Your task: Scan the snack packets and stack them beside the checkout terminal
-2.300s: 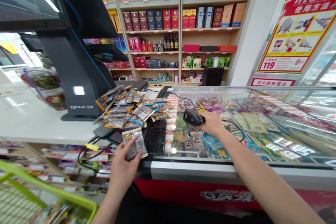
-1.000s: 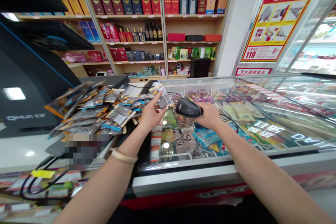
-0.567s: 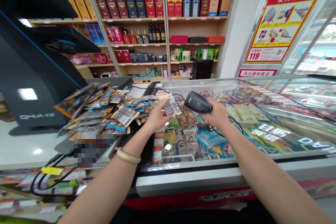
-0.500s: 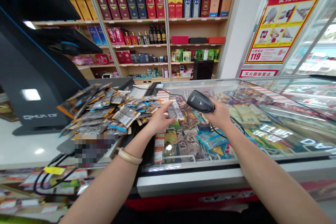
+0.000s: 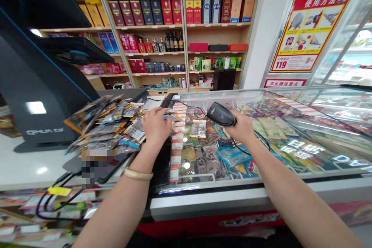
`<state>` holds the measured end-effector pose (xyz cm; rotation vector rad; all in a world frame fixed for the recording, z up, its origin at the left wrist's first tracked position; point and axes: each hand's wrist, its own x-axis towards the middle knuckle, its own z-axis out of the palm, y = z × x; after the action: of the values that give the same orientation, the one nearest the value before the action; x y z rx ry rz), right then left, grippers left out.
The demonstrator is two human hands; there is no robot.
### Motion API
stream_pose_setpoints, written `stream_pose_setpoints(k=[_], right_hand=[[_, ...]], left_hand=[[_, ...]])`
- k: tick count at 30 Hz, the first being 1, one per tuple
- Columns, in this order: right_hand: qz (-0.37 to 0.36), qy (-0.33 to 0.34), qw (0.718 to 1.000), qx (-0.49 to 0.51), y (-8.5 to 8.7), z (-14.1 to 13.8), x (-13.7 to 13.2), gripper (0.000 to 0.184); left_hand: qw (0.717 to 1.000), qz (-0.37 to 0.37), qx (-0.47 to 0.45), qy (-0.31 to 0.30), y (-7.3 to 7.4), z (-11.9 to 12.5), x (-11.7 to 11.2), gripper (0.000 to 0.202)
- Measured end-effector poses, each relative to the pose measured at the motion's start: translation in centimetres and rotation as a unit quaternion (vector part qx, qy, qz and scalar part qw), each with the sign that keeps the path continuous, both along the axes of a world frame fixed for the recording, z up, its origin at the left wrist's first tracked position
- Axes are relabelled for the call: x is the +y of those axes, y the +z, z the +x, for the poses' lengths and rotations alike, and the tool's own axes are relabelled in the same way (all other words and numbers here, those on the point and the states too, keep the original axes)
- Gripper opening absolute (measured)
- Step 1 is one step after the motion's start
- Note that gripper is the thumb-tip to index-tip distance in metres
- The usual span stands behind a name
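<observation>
A black barcode scanner [image 5: 221,114] is in my right hand [image 5: 243,127], whose fingers are wrapped round its handle. Its head points left above the freezer's glass top. My left hand [image 5: 157,126] is over the right end of a heap of small snack packets [image 5: 109,124], its fingers apart and bent down onto them. The fingertips are partly hidden, and no packet shows lifted. One single snack packet [image 5: 198,128] lies label up on the glass, left of and below the scanner, touched by neither hand.
The chest freezer [image 5: 209,201] holds ice-cream packs under its glass lid [image 5: 255,100]. A dark checkout terminal [image 5: 43,97] stands on the left counter, with cables [image 5: 55,201] hanging at its front edge. The scanner's cord [image 5: 186,104] crosses the glass. Stocked shelves [image 5: 145,27] rise behind.
My left hand has let go of the single packet on the glass and moved left to the heap. The scanner in my right hand has barely moved.
</observation>
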<state>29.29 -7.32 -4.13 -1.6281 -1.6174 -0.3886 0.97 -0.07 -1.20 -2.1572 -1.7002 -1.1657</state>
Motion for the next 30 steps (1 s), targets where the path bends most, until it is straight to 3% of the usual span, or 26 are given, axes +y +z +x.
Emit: stream_pose_setpoints(k=[2,4,8,19,25,30], right_hand=[[0.003,0.004,1.0,0.001,0.0,-0.1,0.0,0.035],[0.01,0.008,1.0,0.002,0.0,-0.2,0.0,0.035],[0.017,0.01,1.0,-0.001,0.0,-0.3,0.0,0.036],[0.007,0.007,1.0,-0.015,-0.1,-0.3,0.1,0.039],[0.007,0.013,1.0,-0.012,-0.2,-0.3,0.0,0.041],[0.005,0.016,1.0,-0.015,-0.2,-0.4,0.0,0.044]], left_hand=[[0.996,-0.013,0.024,0.087,0.5,-1.0,0.2,0.038],[0.99,-0.054,0.052,0.117,0.7,-1.6,0.5,0.037],[0.983,-0.113,0.1,0.109,0.4,-2.0,1.0,0.035],[0.975,-0.11,0.156,0.117,0.1,-1.8,0.8,0.039],[0.977,-0.116,0.151,0.097,0.5,-1.9,0.6,0.042],[0.989,-0.088,0.089,0.081,0.8,-1.7,0.3,0.048]])
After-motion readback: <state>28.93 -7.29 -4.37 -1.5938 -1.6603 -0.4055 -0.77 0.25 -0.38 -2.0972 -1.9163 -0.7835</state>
